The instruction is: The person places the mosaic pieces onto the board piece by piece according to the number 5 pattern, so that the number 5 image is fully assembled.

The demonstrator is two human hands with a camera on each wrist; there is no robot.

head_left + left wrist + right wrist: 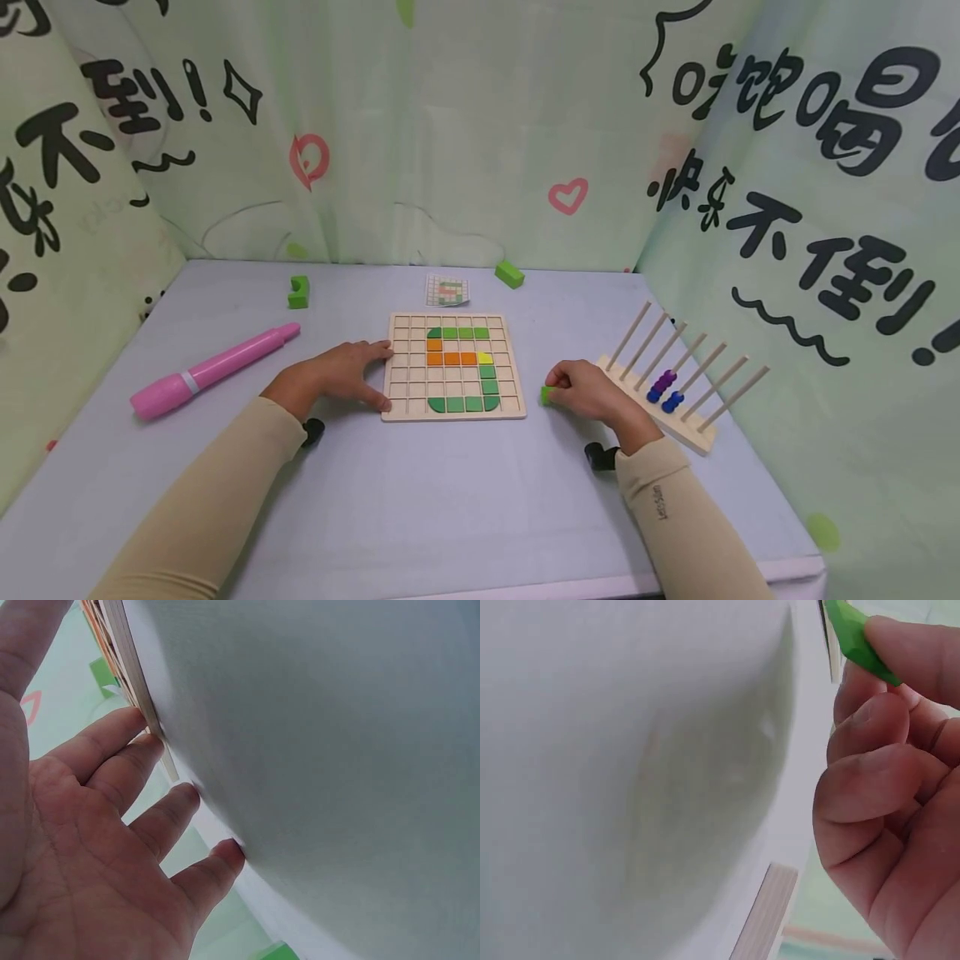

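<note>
A wooden grid board (407,367) lies on the table, with green, orange and yellow tiles laid in its squares in an S-like shape. My left hand (335,375) rests against the board's left edge, its fingers spread apart; in the left wrist view the fingertips (154,742) touch the board's side. Just right of the board, my right hand (588,392) pinches a small light green tile (855,641) between thumb and forefinger. The other fingers of that hand are curled in, as the right wrist view shows.
A pink marker-shaped tube (232,365) lies at the left. Behind the board are a small patterned card (447,291), a green block (509,274) and a notched green block (298,292). A wooden peg rack (693,435) with blue and purple beads stands beyond my right hand.
</note>
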